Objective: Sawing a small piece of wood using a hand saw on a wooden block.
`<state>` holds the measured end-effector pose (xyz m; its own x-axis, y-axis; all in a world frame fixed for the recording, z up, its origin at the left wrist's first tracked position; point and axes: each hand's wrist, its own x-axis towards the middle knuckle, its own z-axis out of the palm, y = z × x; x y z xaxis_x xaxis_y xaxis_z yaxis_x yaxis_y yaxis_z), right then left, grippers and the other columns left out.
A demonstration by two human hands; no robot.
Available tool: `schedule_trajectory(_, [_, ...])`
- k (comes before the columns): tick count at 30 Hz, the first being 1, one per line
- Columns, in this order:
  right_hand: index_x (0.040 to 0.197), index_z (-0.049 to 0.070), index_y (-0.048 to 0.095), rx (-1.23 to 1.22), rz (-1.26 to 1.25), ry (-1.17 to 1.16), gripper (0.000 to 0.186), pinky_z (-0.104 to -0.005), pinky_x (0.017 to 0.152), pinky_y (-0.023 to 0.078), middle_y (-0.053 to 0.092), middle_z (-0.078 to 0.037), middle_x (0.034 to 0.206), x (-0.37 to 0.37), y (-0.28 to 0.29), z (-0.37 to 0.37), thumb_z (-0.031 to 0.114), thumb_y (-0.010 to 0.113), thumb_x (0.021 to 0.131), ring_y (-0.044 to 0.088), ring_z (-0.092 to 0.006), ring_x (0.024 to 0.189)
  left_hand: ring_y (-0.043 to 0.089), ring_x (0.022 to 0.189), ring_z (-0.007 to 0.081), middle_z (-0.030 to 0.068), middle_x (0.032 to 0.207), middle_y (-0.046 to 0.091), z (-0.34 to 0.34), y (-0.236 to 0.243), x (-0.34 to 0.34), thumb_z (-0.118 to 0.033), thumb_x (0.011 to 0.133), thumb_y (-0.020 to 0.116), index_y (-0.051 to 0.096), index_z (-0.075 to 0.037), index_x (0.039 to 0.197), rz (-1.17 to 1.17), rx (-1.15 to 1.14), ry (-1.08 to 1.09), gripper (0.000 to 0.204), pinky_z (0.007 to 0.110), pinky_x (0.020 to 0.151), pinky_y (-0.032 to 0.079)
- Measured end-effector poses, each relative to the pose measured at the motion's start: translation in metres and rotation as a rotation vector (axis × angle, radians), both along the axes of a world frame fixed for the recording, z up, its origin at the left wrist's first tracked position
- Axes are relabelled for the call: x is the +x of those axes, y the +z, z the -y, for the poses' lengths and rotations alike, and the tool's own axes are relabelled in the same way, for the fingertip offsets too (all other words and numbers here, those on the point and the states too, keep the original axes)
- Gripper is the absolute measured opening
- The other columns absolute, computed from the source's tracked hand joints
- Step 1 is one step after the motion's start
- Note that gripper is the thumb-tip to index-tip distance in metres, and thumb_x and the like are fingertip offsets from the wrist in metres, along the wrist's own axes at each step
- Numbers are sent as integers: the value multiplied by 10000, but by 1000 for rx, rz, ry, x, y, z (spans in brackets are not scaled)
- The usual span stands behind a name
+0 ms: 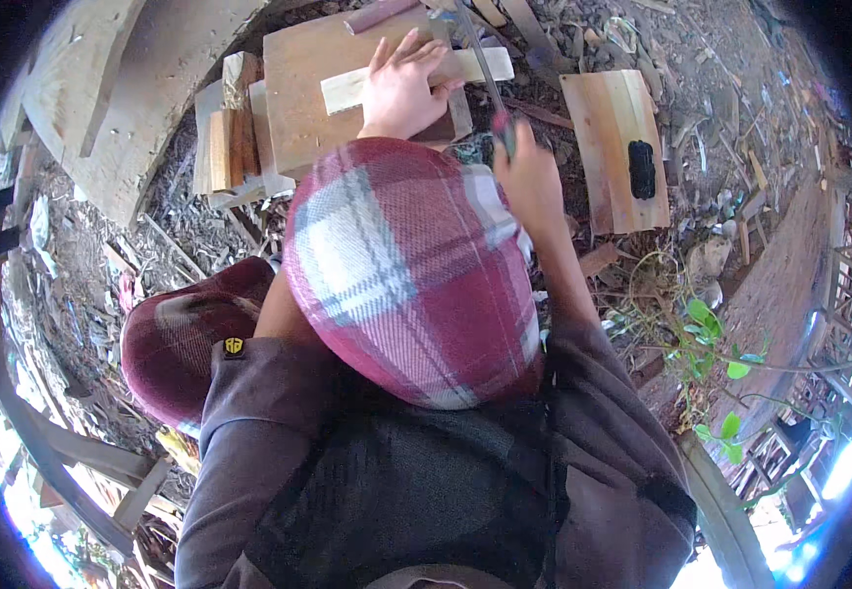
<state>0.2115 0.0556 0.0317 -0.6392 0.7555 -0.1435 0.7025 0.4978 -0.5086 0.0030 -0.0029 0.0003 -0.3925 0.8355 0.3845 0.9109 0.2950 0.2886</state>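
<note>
My left hand (pixel 404 90) lies with its fingers spread on a pale wooden strip (pixel 347 91), pressing it against a flat wooden board (pixel 298 59). In my right hand (pixel 529 177) is the red and dark handle of a hand saw (pixel 486 74). The long, narrow grey blade shows almost edge-on and crosses the strip near its right end. Whether its teeth are in the wood, I cannot tell. My knees, in red and white plaid cloth (pixel 416 265), are bent just below the board and hide part of the right wrist's surroundings.
Right of the saw lies a brown plank (pixel 603 147) with a black oblong object (pixel 641 169) on it. Stacked wood blocks (pixel 233 147) stand left of the board. A large wooden sheet (pixel 166 79) leans at upper left. Wood scraps cover the ground; a leafy plant (pixel 706 319) grows at right.
</note>
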Motion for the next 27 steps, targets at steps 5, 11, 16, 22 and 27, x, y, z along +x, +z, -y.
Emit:
schedule_trajectory(5, [1189, 52, 478, -50, 33, -37, 336, -565, 668, 508, 653, -273, 782, 53, 27, 38, 243, 554, 924, 649, -468, 772, 447, 1363, 208, -13, 1319, 621, 0, 1, -1, -387, 820, 724, 645, -165, 1249, 46, 36, 7, 490, 475, 1170, 286])
schedule_trajectory(11, [1095, 55, 485, 65, 34, -49, 284, -573, 682, 519, 654, -286, 779, -31, 13, -10, 257, 564, 912, 654, -477, 762, 479, 1338, 214, -4, 1284, 644, -2, -2, -4, -418, 788, 745, 662, -147, 1201, 15, 61, -25, 501, 452, 1165, 292])
schedule_trajectory(16, [1109, 55, 458, 11, 35, -41, 307, -579, 685, 519, 654, -285, 783, -7, 8, 3, 264, 564, 910, 654, -482, 763, 440, 1369, 216, 0, 1346, 603, -5, 6, 1, -335, 809, 729, 630, -157, 1272, 66, -37, 3, 506, 437, 1180, 277])
schedule_trajectory(22, [1147, 57, 450, -94, 129, -105, 327, -593, 697, 504, 653, -290, 803, 39, 34, 38, 260, 555, 914, 643, -501, 794, 442, 1367, 219, 13, 1377, 579, -5, 2, -2, -373, 842, 701, 631, -152, 1262, 14, 27, -19, 480, 445, 1173, 283])
schedule_trajectory(27, [1153, 69, 466, 52, 9, -28, 317, -587, 703, 511, 656, -288, 814, -31, 8, -13, 247, 555, 907, 645, -507, 807, 458, 1353, 222, -6, 1382, 576, -6, -2, -3, -362, 824, 712, 627, -158, 1263, -6, -22, -11, 491, 451, 1161, 304])
